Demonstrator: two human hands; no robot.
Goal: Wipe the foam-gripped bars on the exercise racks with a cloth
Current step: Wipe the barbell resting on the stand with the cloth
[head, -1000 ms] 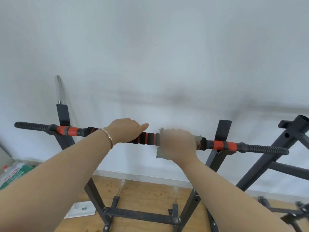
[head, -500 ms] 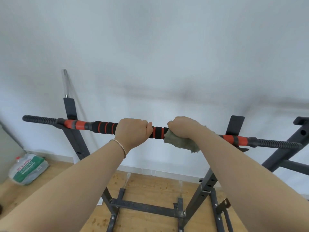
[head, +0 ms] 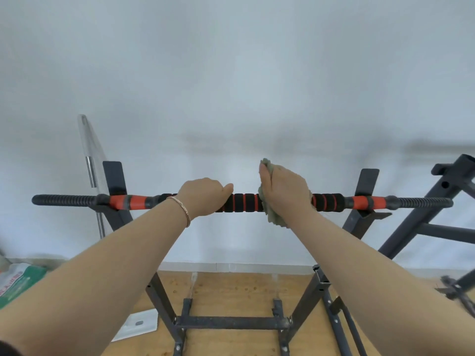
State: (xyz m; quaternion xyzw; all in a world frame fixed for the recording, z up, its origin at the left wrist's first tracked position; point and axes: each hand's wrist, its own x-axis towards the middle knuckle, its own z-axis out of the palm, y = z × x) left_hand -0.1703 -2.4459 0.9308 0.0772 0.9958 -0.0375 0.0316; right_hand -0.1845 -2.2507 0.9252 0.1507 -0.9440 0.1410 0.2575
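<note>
The only container we find is a white and green bag (head: 18, 281) on the wooden floor (head: 231, 291) at the left edge. It is cut off by the frame, and we cannot tell what is in it. The foam-gripped bar (head: 246, 202) lies level across the two upright brackets of the dark metal rack (head: 231, 322), seated in them by its orange sections, with its ribbed black ends jutting out past each side.

Our left hand (head: 203, 196) is wrapped over the bar's black and red striped foam, fingers curled round it and the thumb pointing right; a thin bracelet (head: 183, 211) sits on that wrist. Our right hand (head: 285, 194) is closed over the grey-green cloth (head: 273, 217), clamping it round the bar, with one corner of the cloth poking up above the fingers and the rest hanging below. A second rack (head: 424, 227) stands to the right, and a flat white piece (head: 138, 325) lies on the floor by the first rack's foot.

Half a second ago the right hand and cloth sat almost against the left hand. Now they are farther right along the bar, and a stretch of striped foam shows bare between the hands. The left hand keeps its place. Less of the bag shows than before.
</note>
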